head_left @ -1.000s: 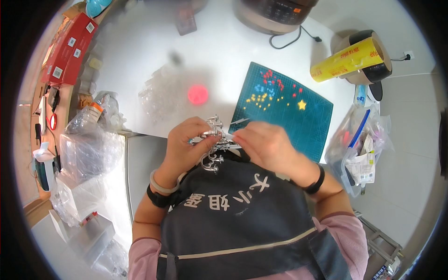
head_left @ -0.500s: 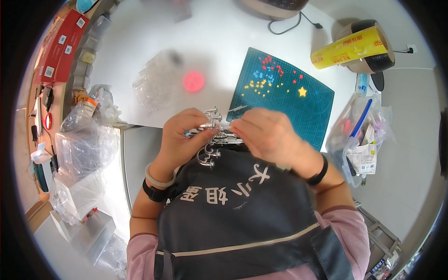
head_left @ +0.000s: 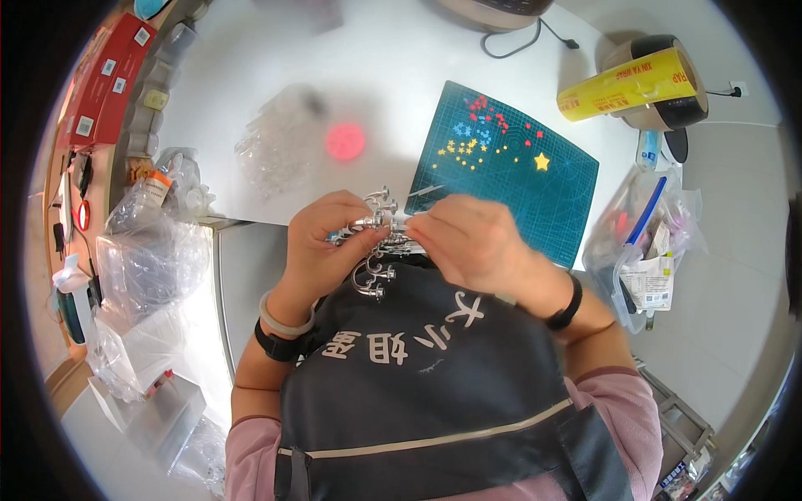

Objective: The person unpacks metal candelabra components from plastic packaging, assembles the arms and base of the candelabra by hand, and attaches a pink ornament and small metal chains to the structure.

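A small silver candelabra [head_left: 368, 290] with several curved arms and cup-shaped ends is held above my dark apron, near the table's front edge. My left hand [head_left: 330, 246] is closed round its left side, thumb and forefinger pinching the metal. From the right, my right hand [head_left: 472, 238] pinches at the candelabra's other end with fingertips together. Whether a separate small part sits in that pinch is hidden. Just beyond the right hand, a thin silver tool [head_left: 424, 191] lies on the green cutting mat [head_left: 551, 204]. Small red, blue and yellow pieces are scattered there, with a larger yellow star [head_left: 541, 161].
A round pink piece [head_left: 346, 142] and a crumpled clear plastic bag [head_left: 271, 154] lie on the white table. A yellow roll box [head_left: 626, 86] rests on an appliance at the far right. Filled clear bags [head_left: 643, 250] hang right; red boxes [head_left: 109, 79] stand left.
My right hand has shifted slightly left, its fingertips closer to the middle of the candelabra. The left hand keeps its hold almost unmoved.
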`<action>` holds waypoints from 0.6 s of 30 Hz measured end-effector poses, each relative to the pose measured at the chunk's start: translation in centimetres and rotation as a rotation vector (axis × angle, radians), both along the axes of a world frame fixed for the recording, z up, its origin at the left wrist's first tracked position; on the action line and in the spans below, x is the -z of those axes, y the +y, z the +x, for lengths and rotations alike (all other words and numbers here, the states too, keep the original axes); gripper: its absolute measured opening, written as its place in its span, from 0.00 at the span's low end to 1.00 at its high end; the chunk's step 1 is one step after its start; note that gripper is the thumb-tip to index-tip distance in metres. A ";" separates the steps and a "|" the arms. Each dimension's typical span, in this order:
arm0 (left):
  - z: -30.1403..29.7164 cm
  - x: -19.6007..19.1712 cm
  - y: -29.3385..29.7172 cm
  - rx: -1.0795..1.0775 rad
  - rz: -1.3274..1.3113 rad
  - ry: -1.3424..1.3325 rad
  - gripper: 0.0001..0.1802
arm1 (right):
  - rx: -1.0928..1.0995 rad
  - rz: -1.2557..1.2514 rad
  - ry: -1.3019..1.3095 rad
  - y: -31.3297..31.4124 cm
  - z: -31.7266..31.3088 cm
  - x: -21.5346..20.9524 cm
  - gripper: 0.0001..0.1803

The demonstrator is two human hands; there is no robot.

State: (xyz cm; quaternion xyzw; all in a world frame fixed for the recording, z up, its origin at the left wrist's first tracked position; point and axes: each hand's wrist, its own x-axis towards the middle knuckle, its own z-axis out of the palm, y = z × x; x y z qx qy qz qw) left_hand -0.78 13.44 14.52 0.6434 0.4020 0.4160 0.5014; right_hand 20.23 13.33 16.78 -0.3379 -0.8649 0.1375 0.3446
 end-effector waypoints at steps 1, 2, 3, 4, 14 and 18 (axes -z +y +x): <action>0.0 -0.1 0.1 0.002 0.001 0.002 0.06 | -0.001 0.001 0.000 0.0 0.0 0.0 0.05; 0.0 -0.1 0.0 0.001 0.003 0.002 0.06 | -0.012 -0.008 0.000 0.1 -0.1 0.0 0.06; 0.0 -0.2 0.0 -0.002 0.011 0.018 0.06 | -0.023 -0.015 0.001 0.1 -0.1 0.0 0.06; 0.0 -0.3 -0.1 -0.005 0.021 0.035 0.06 | -0.024 -0.010 0.001 -0.1 -0.1 -0.1 0.06; 0.0 -0.5 -0.1 0.014 0.014 0.036 0.05 | -0.021 -0.029 0.010 -0.3 -0.3 0.2 0.08; 0.0 -0.5 0.0 -0.014 -0.009 0.045 0.06 | 0.029 -0.125 -0.041 -0.1 -0.1 -1.0 0.09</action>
